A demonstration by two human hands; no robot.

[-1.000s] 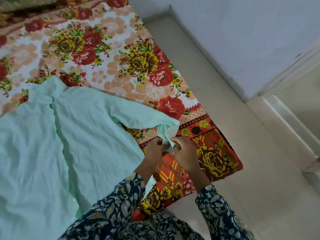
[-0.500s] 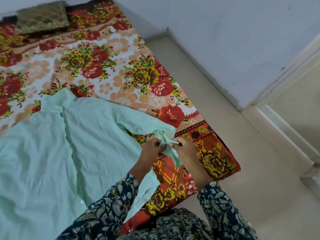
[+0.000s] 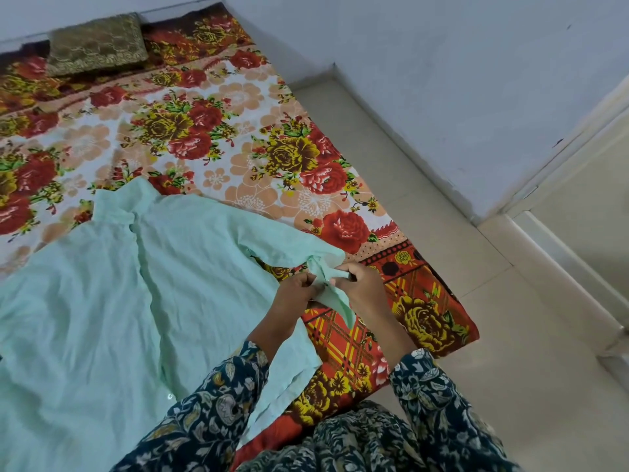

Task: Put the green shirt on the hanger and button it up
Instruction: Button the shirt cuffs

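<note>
Cuff point(image 3: 329, 288) of green shirt point(image 3: 102, 301) — pinched btwn L hand point(image 3: 296, 290) & R hand point(image 3: 360, 286).

We lose the pale green cotton shirt point(image 3: 102, 301) past the left and bottom edges; our hands hide its cuff buttons.
</note>
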